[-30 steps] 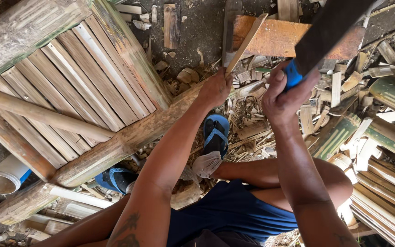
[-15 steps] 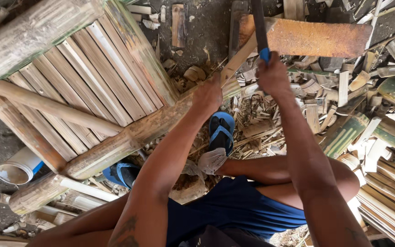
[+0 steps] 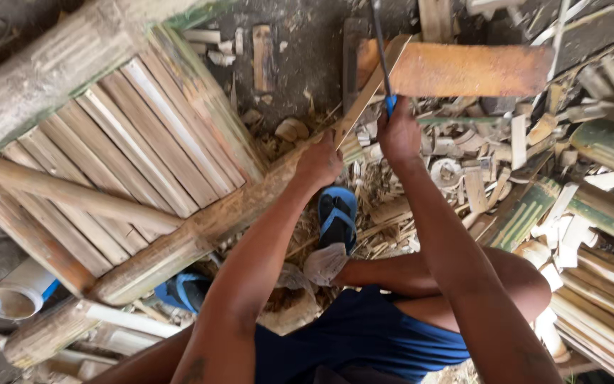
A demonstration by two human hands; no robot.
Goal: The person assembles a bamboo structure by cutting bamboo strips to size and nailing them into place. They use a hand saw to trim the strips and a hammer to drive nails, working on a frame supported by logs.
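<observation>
My left hand (image 3: 319,162) grips the near end of a thin bamboo strip (image 3: 372,84) that leans up from the thick bamboo rail (image 3: 200,231) of a slatted bamboo frame (image 3: 129,163). My right hand (image 3: 398,132) is closed on the blue handle of a dark long-bladed knife (image 3: 378,43), held edge-on and upright just right of the strip. The blade runs up out of the top of the view. A flat orange-brown wooden block (image 3: 470,69) lies on the ground behind the strip and knife.
Bamboo offcuts and shavings (image 3: 463,171) litter the ground. Split green bamboo pieces (image 3: 591,213) pile at the right. My foot in a blue sandal (image 3: 337,215) rests below the hands. A white pipe (image 3: 15,295) lies at the lower left.
My right hand has swung the knife from a slanted, raised position at the upper right to upright beside the strip. My left hand stayed on the strip.
</observation>
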